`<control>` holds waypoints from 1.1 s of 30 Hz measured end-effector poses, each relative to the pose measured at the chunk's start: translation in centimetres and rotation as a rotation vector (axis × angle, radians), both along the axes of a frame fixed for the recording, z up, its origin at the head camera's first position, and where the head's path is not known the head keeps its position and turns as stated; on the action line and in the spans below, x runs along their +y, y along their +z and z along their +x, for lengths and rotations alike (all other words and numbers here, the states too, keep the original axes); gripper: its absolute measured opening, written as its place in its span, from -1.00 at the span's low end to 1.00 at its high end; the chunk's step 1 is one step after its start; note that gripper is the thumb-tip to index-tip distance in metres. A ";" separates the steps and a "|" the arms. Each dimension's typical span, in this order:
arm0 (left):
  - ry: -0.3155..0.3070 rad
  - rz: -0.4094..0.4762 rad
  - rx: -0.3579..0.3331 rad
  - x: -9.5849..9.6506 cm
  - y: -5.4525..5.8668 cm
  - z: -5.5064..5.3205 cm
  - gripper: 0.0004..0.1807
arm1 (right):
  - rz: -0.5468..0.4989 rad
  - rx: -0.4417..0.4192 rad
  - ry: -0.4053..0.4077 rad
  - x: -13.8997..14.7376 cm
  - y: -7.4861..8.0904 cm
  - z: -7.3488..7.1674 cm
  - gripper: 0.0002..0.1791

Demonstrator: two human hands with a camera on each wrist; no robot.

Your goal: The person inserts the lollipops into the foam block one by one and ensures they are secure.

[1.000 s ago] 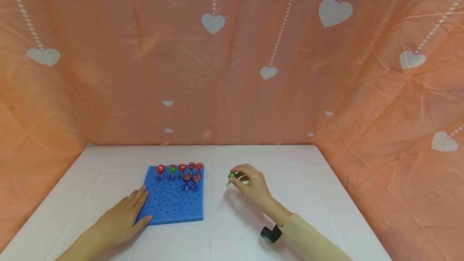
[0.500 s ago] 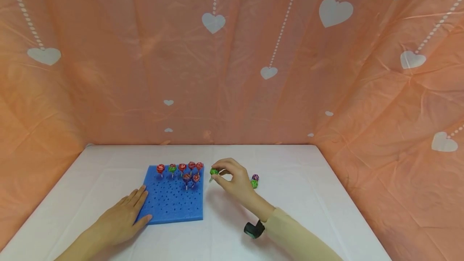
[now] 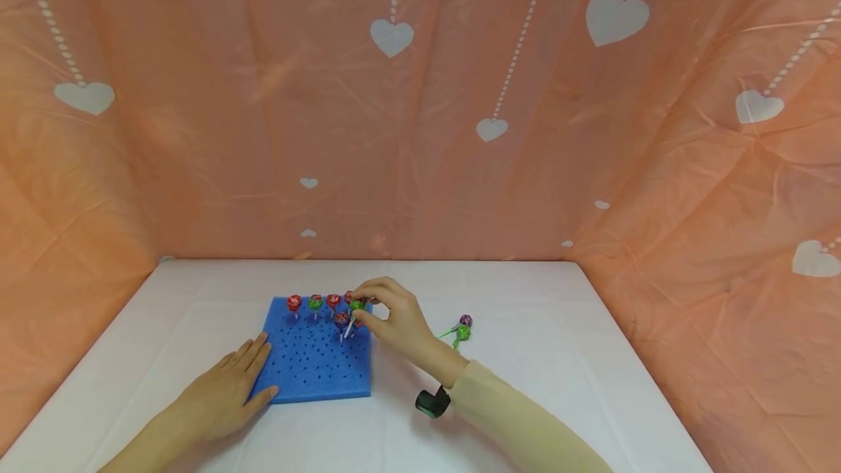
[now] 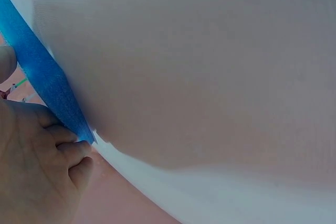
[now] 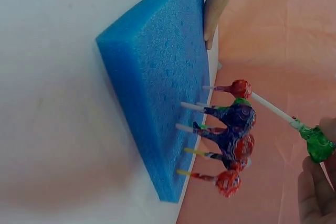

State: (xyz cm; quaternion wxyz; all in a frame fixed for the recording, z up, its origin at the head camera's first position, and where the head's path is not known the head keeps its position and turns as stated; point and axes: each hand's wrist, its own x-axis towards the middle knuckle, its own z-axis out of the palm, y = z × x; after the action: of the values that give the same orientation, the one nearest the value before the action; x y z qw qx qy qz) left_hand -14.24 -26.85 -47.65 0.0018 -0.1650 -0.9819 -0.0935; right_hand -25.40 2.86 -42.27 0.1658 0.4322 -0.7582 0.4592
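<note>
Green-wrapped lollipop is hovering over the blue foam block, right grip pinching and partly hiding its head; left grip is resting spread against the block's edge; wrapper details are blurring.

ok so I'm counting ten lollipops, one blue foam block, one left hand, one right hand

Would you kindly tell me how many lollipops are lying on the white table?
2: a purple lollipop and, nearer the camera, a green lollipop, both right of the blue foam.
</note>
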 end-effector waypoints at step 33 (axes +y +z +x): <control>0.013 -0.002 -0.026 0.3 0.5 0.1 -0.14 | 0.301 -0.081 -0.088 -4.9 -1.7 -0.4 -0.73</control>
State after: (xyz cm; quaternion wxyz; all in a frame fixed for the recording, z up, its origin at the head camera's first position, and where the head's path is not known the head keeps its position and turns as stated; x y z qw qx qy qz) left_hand -14.15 -26.56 -47.12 -0.0103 -0.1572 -0.9830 -0.0944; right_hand -25.81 -2.02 -43.97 0.0883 0.3994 -0.8429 0.3496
